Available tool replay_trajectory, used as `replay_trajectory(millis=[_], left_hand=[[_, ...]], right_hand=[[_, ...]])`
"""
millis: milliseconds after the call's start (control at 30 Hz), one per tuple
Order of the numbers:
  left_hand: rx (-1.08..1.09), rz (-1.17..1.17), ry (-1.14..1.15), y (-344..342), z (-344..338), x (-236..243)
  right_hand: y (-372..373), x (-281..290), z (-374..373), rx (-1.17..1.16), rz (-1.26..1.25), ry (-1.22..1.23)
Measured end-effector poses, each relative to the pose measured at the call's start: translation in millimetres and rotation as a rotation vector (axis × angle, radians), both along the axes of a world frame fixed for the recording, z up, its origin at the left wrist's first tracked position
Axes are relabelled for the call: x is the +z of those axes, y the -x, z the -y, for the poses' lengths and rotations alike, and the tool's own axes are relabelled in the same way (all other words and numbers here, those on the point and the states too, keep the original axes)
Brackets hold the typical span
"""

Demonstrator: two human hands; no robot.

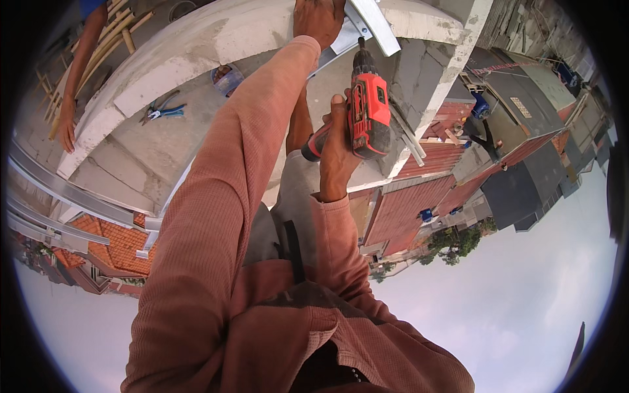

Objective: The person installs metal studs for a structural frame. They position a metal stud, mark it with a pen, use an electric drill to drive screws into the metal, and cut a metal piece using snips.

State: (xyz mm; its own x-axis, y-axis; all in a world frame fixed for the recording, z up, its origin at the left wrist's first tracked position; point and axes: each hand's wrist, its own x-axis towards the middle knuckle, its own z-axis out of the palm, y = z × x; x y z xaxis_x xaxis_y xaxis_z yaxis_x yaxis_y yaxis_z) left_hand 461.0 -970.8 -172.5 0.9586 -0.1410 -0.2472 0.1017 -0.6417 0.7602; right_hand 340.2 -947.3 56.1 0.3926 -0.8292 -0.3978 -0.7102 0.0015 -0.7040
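My right hand (337,154) is wrapped round the grip of a red and black cordless drill (370,118). The drill points away from me, its bit tip at or very near a small screw on a galvanized metal channel (377,26). My left arm reaches out to the far edge, where my left hand (318,23) is closed at the side of that channel; its fingertips are largely cut off by the picture's edge. A flat metal piece (347,40) lies under the channel, against the pale curved concrete wall (216,39).
Pliers with blue handles (164,112) and a small bucket (227,78) lie on the concrete ledge. At the left, another person's bare arm (82,72) hangs by bamboo poles (118,33). Long metal channels (72,190) run along the left. Rooftops (419,203) lie far below.
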Motion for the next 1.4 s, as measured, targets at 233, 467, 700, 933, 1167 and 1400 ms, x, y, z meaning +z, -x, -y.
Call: replay_trajectory(millis=[233, 467, 700, 933, 1167, 1400], left_hand=[[0.010, -0.011, -0.061, -0.7, -1.1, -2.3], [-0.091, 0.001, -0.077, -5.8, -7.6, -6.1], [-0.020, 0.074, -0.076, -6.9, -3.0, 2.0], [-0.089, 0.085, -0.125, -5.1, -9.0, -4.0], [-0.112, 0.064, -0.075, -3.8, -16.1, -13.4], [-0.043, 0.152, -0.038, -9.0, -11.2, -13.0]], right_hand=[[12.4, 16.4, 8.8, -0.269, 0.065, -0.398], [29.3, 3.5, 30.1, -0.290, 0.021, -0.401], [49.7, 2.2, 49.5, -0.177, -0.068, -0.588], [85.0, 18.3, 61.4, -0.326, 0.216, -0.757], [86.1, 12.7, 61.6, -0.270, 0.065, -0.592], [53.7, -10.2, 45.4, 0.060, 0.027, -0.152]])
